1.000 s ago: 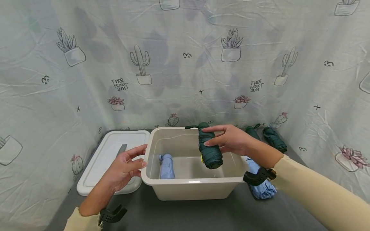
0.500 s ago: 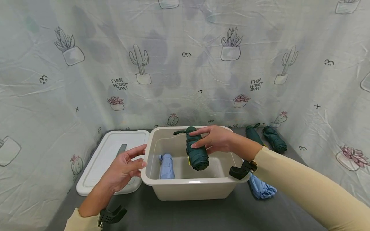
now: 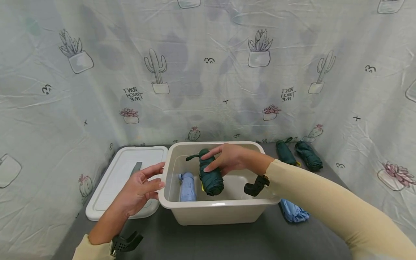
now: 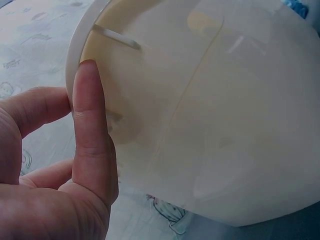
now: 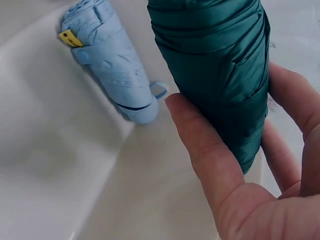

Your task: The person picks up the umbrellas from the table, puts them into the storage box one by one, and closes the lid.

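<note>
My right hand [image 3: 227, 159] grips a folded dark green umbrella [image 3: 211, 177] over the inside of a cream plastic storage bin [image 3: 217, 213]. Its wrist strap points left in the head view. Seen from the right wrist, thumb and fingers lie on opposite sides of the green umbrella [image 5: 215, 65]. A folded light blue umbrella [image 3: 187, 187] lies in the bin along the left wall; its yellow tag shows in the right wrist view. My left hand [image 3: 141, 187] pinches the bin's left rim, and the left wrist view shows fingers on both sides of that rim [image 4: 75, 55].
A white lid [image 3: 120, 173] with a grey stripe lies left of the bin. To the right, two more green umbrellas, one nearer [image 3: 286, 153] and one farther right [image 3: 308, 156], rest on the dark grey tabletop [image 3: 208, 242]. Another blue umbrella [image 3: 294, 210] is partly hidden by the sleeve.
My right hand has carried the green umbrella leftward and slightly down, nearer the blue umbrella in the bin. The left hand stays at the rim.
</note>
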Demonstrator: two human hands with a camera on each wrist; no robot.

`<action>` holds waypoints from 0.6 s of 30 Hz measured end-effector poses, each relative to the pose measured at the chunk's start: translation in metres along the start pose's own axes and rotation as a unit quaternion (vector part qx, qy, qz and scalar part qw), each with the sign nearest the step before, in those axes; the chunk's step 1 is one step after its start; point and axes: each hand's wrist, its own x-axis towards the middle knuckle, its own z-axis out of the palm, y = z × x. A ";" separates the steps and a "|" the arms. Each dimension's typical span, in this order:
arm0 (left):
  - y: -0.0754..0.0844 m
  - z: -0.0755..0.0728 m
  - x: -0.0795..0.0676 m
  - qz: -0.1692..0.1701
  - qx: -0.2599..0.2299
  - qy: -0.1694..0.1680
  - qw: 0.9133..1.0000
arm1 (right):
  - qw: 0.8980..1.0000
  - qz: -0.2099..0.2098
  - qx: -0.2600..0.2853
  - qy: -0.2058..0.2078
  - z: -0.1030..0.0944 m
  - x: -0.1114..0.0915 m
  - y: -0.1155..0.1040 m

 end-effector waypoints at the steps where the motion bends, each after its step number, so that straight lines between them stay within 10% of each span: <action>1: 0.000 0.000 0.000 0.000 0.000 0.000 1.000 | 1.000 0.003 0.000 -0.002 0.002 0.003 0.000; 18: -0.001 -0.002 -0.001 0.002 0.002 -0.002 1.000 | 0.999 0.026 -0.028 -0.006 0.031 0.039 0.020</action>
